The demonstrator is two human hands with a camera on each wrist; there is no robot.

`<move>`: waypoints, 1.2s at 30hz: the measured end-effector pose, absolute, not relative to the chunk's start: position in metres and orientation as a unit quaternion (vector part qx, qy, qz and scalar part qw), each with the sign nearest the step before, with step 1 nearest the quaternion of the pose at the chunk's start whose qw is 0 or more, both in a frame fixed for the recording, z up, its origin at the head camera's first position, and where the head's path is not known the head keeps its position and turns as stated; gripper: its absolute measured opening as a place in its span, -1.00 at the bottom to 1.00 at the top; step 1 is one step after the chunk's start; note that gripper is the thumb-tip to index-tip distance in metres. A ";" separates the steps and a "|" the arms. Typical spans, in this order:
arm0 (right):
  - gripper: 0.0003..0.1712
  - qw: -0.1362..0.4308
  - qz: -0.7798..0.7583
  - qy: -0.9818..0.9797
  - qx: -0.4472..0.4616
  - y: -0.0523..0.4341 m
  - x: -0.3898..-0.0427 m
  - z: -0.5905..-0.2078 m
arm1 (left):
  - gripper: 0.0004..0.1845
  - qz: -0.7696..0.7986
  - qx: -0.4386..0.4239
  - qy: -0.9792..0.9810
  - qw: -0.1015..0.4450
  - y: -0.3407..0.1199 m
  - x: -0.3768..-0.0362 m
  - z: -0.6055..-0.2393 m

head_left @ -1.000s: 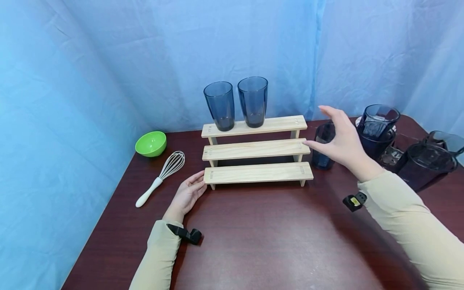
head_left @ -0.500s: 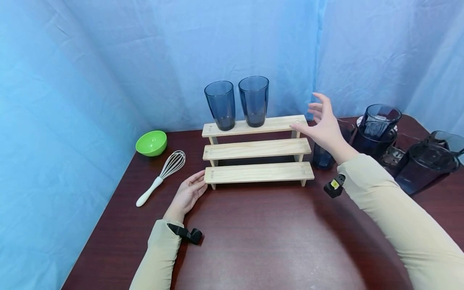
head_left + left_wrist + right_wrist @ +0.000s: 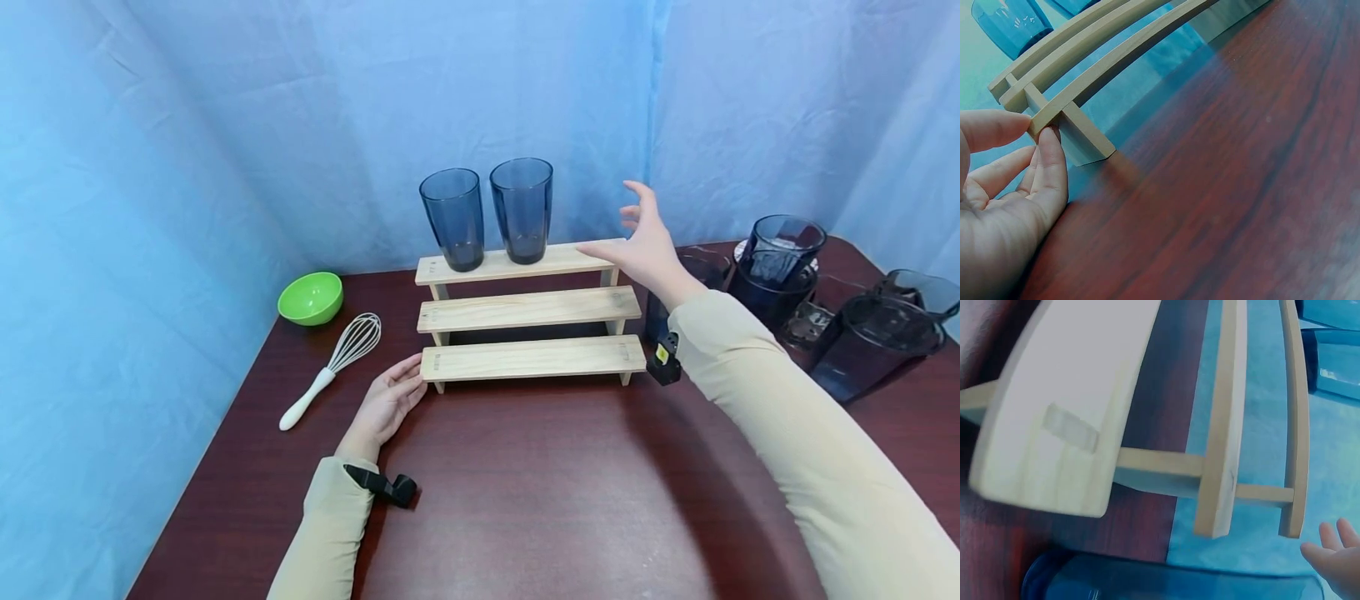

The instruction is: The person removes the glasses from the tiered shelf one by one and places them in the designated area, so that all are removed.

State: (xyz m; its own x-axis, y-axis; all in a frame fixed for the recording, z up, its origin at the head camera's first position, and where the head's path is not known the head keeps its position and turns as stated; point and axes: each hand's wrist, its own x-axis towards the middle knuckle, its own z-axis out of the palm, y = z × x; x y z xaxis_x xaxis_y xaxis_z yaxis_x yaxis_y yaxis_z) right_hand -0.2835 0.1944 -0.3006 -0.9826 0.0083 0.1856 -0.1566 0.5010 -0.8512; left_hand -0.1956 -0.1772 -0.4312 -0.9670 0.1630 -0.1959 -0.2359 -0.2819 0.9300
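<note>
- The left wrist view alone shows the left hand (image 3: 1004, 187) pinching the bottom step's end of the three-tier pale wooden stepped rack (image 3: 528, 310), at table centre.
- Head view: the right hand (image 3: 645, 246), fingers spread, hovers at the top step's 3 o'clock end, holding nothing.
- Two smoky blue glass tumblers (image 3: 487, 210) stand at 12 o'clock.
- No writing is legible.

Head view: high, facing forward and down over the bench (image 3: 525, 492). Wrist views: very close, low, one at each end of the wooden rack (image 3: 528, 310), shared by all three.
</note>
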 end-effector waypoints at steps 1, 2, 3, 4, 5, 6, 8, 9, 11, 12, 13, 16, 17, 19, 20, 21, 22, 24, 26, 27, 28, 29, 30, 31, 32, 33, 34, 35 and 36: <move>0.26 0.079 0.499 -0.862 0.043 0.193 -0.285 -0.300 | -0.41 0.800 -0.032 0.586 0.124 -0.177 -0.195 -0.431; 0.27 0.076 0.502 -0.861 0.045 0.192 -0.286 -0.299 | -0.41 0.800 -0.032 0.587 0.124 -0.177 -0.195 -0.431; 0.28 0.072 0.503 -0.860 0.046 0.190 -0.287 -0.298 | -0.41 0.799 -0.032 0.587 0.125 -0.177 -0.195 -0.431; 0.27 0.069 0.503 -0.860 0.048 0.187 -0.288 -0.297 | -0.41 0.800 -0.033 0.586 0.125 -0.177 -0.195 -0.431; 0.27 0.067 0.501 -0.861 0.051 0.185 -0.289 -0.296 | -0.41 0.799 -0.034 0.586 0.126 -0.177 -0.195 -0.431; 0.27 0.066 0.499 -0.862 0.053 0.182 -0.291 -0.294 | -0.41 0.799 -0.034 0.587 0.126 -0.177 -0.195 -0.430; 0.26 0.061 0.498 -0.863 0.059 0.176 -0.293 -0.291 | -0.41 0.799 -0.033 0.586 0.126 -0.177 -0.195 -0.430; 0.26 0.058 0.497 -0.863 0.061 0.173 -0.294 -0.290 | -0.41 0.800 -0.033 0.586 0.124 -0.177 -0.195 -0.429; 0.26 0.054 0.499 -0.862 0.063 0.167 -0.296 -0.287 | -0.42 0.800 -0.031 0.587 0.122 -0.178 -0.195 -0.429; 0.26 0.053 0.500 -0.862 0.064 0.164 -0.297 -0.286 | -0.42 0.799 -0.031 0.588 0.121 -0.178 -0.195 -0.429; 0.26 0.052 0.501 -0.861 0.064 0.161 -0.298 -0.285 | -0.42 0.799 -0.031 0.588 0.121 -0.178 -0.196 -0.429; 0.27 0.049 0.506 -0.859 0.064 0.153 -0.301 -0.282 | -0.42 0.800 -0.034 0.586 0.123 -0.179 -0.195 -0.429; 0.27 0.049 0.507 -0.858 0.064 0.150 -0.302 -0.282 | -0.42 0.800 -0.034 0.586 0.124 -0.179 -0.195 -0.429; 0.26 0.049 0.507 -0.858 0.066 0.146 -0.303 -0.279 | -0.42 0.801 -0.035 0.585 0.124 -0.178 -0.195 -0.429; 0.26 0.049 0.507 -0.858 0.068 0.143 -0.304 -0.278 | -0.42 0.801 -0.034 0.585 0.123 -0.178 -0.195 -0.429; 0.26 0.050 0.507 -0.857 0.070 0.141 -0.304 -0.277 | -0.42 0.801 -0.033 0.586 0.123 -0.178 -0.195 -0.429; 0.25 0.051 0.508 -0.857 0.071 0.139 -0.304 -0.276 | -0.42 0.800 -0.033 0.586 0.123 -0.178 -0.195 -0.429; 0.24 0.055 0.507 -0.857 0.074 0.134 -0.304 -0.274 | -0.42 0.801 -0.031 0.585 0.123 -0.177 -0.195 -0.429; 0.23 0.060 0.509 -0.855 0.077 0.129 -0.304 -0.273 | -0.42 0.801 -0.031 0.585 0.124 -0.177 -0.195 -0.429; 0.23 0.062 0.511 -0.854 0.077 0.127 -0.304 -0.273 | -0.42 0.801 -0.030 0.584 0.125 -0.177 -0.195 -0.429; 0.22 0.064 0.514 -0.852 0.077 0.125 -0.304 -0.272 | -0.42 0.802 -0.029 0.584 0.126 -0.177 -0.195 -0.429; 0.22 0.066 0.516 -0.851 0.078 0.123 -0.304 -0.272 | -0.42 0.802 -0.029 0.583 0.126 -0.177 -0.195 -0.429; 0.21 0.069 0.518 -0.849 0.078 0.121 -0.304 -0.272 | -0.42 0.802 -0.029 0.583 0.126 -0.177 -0.195 -0.429; 0.20 0.073 0.520 -0.848 0.079 0.120 -0.305 -0.272 | -0.42 0.801 -0.029 0.584 0.126 -0.178 -0.195 -0.428; 0.19 0.077 0.521 -0.846 0.080 0.118 -0.305 -0.272 | -0.42 0.801 -0.029 0.584 0.127 -0.178 -0.195 -0.428; 0.19 0.080 0.524 -0.844 0.081 0.116 -0.305 -0.272 | -0.42 0.801 -0.029 0.585 0.126 -0.178 -0.195 -0.428; 0.18 0.084 0.524 -0.844 0.081 0.115 -0.305 -0.272 | -0.42 0.801 -0.030 0.585 0.126 -0.178 -0.195 -0.428; 0.17 0.086 0.522 -0.845 0.081 0.113 -0.305 -0.272 | -0.42 0.801 -0.031 0.585 0.126 -0.178 -0.195 -0.428; 0.16 0.089 0.521 -0.845 0.080 0.112 -0.305 -0.272 | -0.42 0.800 -0.031 0.586 0.127 -0.178 -0.195 -0.428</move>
